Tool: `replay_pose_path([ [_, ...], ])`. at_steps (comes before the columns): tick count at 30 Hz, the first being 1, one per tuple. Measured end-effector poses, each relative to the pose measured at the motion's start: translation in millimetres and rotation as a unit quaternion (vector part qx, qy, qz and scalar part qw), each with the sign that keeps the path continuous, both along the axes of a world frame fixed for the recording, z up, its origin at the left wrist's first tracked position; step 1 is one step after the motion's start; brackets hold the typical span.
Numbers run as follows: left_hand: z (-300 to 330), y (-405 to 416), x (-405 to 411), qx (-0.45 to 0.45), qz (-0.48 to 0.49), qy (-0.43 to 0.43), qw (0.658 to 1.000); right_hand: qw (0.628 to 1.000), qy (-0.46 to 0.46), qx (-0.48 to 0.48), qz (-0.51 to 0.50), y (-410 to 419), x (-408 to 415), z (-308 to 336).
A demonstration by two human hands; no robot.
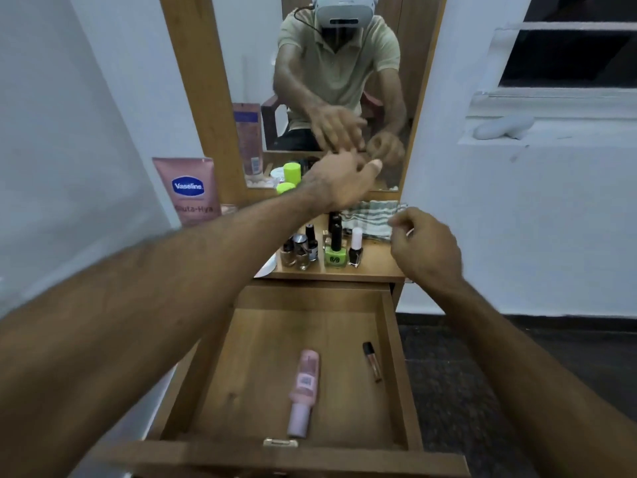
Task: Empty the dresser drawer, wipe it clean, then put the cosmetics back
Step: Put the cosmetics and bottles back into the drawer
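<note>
Drawer [391, 343]: open, nearly emptied; your pink bottle [303, 391] and slim tube [372, 362] lie inside.
Surface [375, 265]: nail polishes [322, 248] stand out already, striped cloth [370, 217] behind.
Left hand [339, 182]: fingers spread, empty, above the polishes.
Right hand [425, 248]: loosely curled, holding nothing.
Left: wiping, restocking.
</note>
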State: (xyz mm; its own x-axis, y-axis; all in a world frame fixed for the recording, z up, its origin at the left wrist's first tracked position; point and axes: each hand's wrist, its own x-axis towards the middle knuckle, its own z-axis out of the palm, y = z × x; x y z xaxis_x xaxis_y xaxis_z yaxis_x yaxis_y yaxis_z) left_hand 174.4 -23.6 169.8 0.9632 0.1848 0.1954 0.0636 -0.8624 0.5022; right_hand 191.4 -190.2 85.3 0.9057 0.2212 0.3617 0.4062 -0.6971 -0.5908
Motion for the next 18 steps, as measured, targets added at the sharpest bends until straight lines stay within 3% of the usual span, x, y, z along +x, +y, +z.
replay_pose_path([
  [2,2.0,-3.8,-20.1,-0.015,-0.038,-0.117,0.992,0.989,0.085,-0.08,0.094,-0.6,-30.8,-3.9],
  [4,-1.0,-7.2,-47.9,-0.028,-0.091,-0.147,0.985,0.95,0.15,-0.214,0.173,6.5,-58.8,-16.1],
  [7,-22.1,-6.4,-86.2,-0.015,-0.153,-0.019,0.988,0.9,0.164,-0.364,0.175,18.0,-87.9,-44.3],
  [10,-65.2,5.1,-111.6,0.067,-0.108,0.13,0.983,0.88,0.123,-0.431,0.155,24.7,-104.8,-63.4],
  [12,-94.7,15.7,-128.0,0.12,-0.048,0.274,0.953,0.876,0.117,-0.444,0.147,28.0,-110.8,-71.4],
  [14,-117.5,16.9,-149.7,0.086,-0.004,0.381,0.921,0.865,0.111,-0.468,0.146,30.2,-118.3,-78.1],
  [18,-149.2,3.5,-179.9,-0.019,0.056,0.397,0.916,0.889,0.129,-0.416,0.139,31.0,-122.6,-82.0],
])
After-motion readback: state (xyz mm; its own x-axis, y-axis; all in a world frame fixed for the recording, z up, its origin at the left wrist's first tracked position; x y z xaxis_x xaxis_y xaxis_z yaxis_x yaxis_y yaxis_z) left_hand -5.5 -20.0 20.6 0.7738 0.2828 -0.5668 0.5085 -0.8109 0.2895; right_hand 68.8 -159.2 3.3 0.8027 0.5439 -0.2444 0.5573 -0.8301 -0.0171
